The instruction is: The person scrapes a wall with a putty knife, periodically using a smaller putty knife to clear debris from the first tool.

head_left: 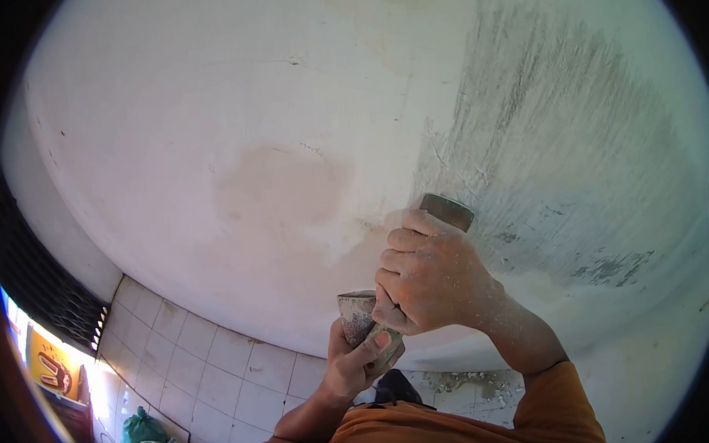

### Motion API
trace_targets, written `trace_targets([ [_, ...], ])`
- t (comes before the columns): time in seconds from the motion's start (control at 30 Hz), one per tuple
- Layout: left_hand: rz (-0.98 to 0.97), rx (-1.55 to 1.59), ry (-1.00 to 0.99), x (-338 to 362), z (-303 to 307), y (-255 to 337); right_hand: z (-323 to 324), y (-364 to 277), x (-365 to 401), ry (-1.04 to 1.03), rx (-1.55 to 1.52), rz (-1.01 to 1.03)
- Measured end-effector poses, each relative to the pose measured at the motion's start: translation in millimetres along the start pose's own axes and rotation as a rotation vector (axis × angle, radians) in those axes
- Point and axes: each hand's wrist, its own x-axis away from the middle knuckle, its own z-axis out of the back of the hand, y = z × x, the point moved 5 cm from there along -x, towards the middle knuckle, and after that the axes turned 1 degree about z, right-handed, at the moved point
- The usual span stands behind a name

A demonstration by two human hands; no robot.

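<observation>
My right hand is wrapped round a scraper, its dark, wide blade sticking out past the knuckles against the wall. The handle is hidden inside the fist. Lower down, my left hand grips a second scraper, its flared blade pointing up and coated with pale dust. The two hands are close together, the right thumb near the left scraper. Grey scraped streaks spread over the wall above and to the right of the right hand. White dust speckles my right wrist.
White floor tiles run along the foot of the wall, with pale crumbs scattered near my feet. Tied bags stand at the lower left. Beyond them are a dark metal grille and a yellow sign.
</observation>
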Motion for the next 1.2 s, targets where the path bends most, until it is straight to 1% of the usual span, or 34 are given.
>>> trace_targets([
  [0.03, 0.001, -0.008, 0.004, 2, -3, 0, 4, 2, -1, 0.009, -0.002, -0.002],
  [0.1, -0.051, 0.014, -0.055, -12, -20, 15, 23, 13, -17, 0.028, -0.016, -0.01],
  [0.13, -0.073, 0.012, -0.086, -22, -28, 23, 34, 21, -23, 0.079, 0.03, -0.089],
  [0.17, -0.094, 0.008, -0.119, -26, -33, 28, 39, 25, -29, 0.087, 0.03, -0.081],
  [0.27, -0.073, 0.029, -0.145, -23, -37, 26, 46, 27, -33, 0.109, 0.073, -0.062],
  [0.37, -0.051, 0.059, -0.01, -10, -29, 9, 22, 14, -22, -0.018, 0.016, 0.027],
  [0.4, -0.102, -0.033, 0.062, -14, -29, 6, 23, 16, -23, -0.001, 0.009, 0.03],
  [0.5, -0.091, -0.057, -0.151, -29, -35, 28, 44, 27, -44, -0.033, 0.15, -0.027],
  [0.53, -0.097, -0.055, -0.126, -29, -45, 37, 48, 26, -47, -0.001, 0.133, -0.025],
  [0.6, -0.104, -0.055, -0.087, -25, -45, 35, 52, 28, -49, 0.065, 0.106, -0.024],
  [0.63, -0.104, -0.056, -0.067, -22, -41, 30, 45, 24, -44, 0.044, 0.086, 0.0],
  [0.7, 0.002, -0.019, -0.084, -13, -1, -8, 15, 7, -20, 0.01, 0.048, 0.038],
  [0.73, 0.037, -0.01, -0.149, -8, 25, -32, -6, -4, -5, -0.114, 0.072, 0.075],
  [0.77, 0.047, -0.023, -0.109, 1, 44, -49, -28, -14, 11, -0.24, 0.094, 0.109],
  [0.8, 0.084, -0.012, -0.124, 9, 69, -68, -47, -24, 27, -0.298, 0.051, 0.097],
  [0.83, 0.109, 0.003, -0.099, 21, 77, -76, -64, -32, 41, -0.362, 0.005, 0.09],
  [0.93, 0.169, 0.059, 0.022, 48, 91, -96, -89, -54, 59, -0.327, -0.016, 0.079],
  [1.03, 0.175, 0.021, 0.013, 58, 95, -94, -89, -66, 62, -0.29, -0.018, 0.096],
  [1.07, 0.145, 0.0, -0.021, 59, 94, -90, -87, -68, 60, -0.275, -0.009, 0.121],
  [1.17, 0.017, -0.042, -0.008, 53, 78, -75, -76, -66, 53, -0.212, -0.008, 0.172],
  [1.2, 0.03, -0.046, 0.0, 49, 75, -71, -70, -62, 48, -0.181, -0.021, 0.181],
])
